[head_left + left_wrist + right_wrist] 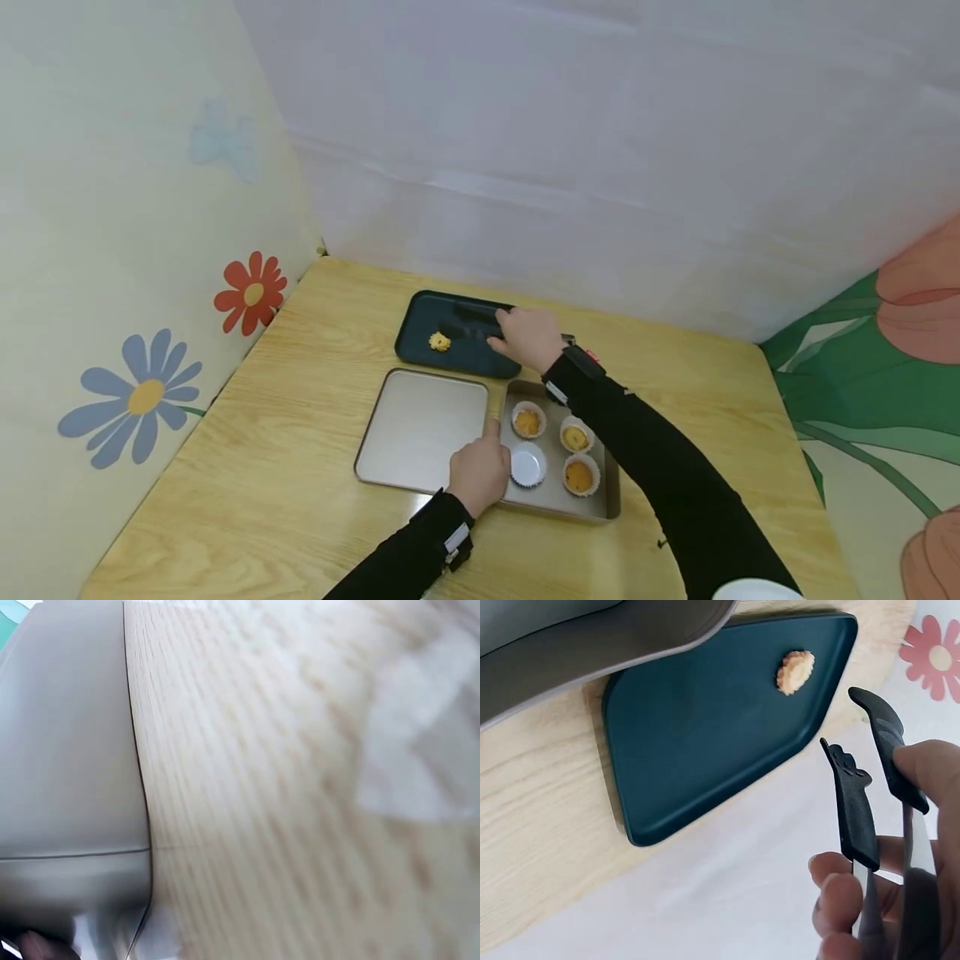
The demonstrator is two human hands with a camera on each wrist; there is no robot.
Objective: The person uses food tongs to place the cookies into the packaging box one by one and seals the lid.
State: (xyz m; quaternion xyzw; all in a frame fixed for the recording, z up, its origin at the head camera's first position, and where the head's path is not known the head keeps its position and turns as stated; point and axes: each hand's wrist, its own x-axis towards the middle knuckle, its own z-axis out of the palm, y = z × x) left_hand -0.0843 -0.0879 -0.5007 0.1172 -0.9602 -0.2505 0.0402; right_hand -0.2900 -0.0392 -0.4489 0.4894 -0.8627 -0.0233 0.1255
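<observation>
Holding parted tongs (854, 817), right grip (531, 337) curled | clear only from right wrist | left grip (478, 475): can't tell

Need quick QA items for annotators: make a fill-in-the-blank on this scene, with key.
1. The person's right hand holds a pair of black-tipped ____.
2. The paper cups visible in the metal tin number ____.
3. Of those visible cups, the number without a cookie is ____.
4. The one cookie outside the tin lies on a dark ____.

Missing words: tongs; four; one; tray.
</observation>
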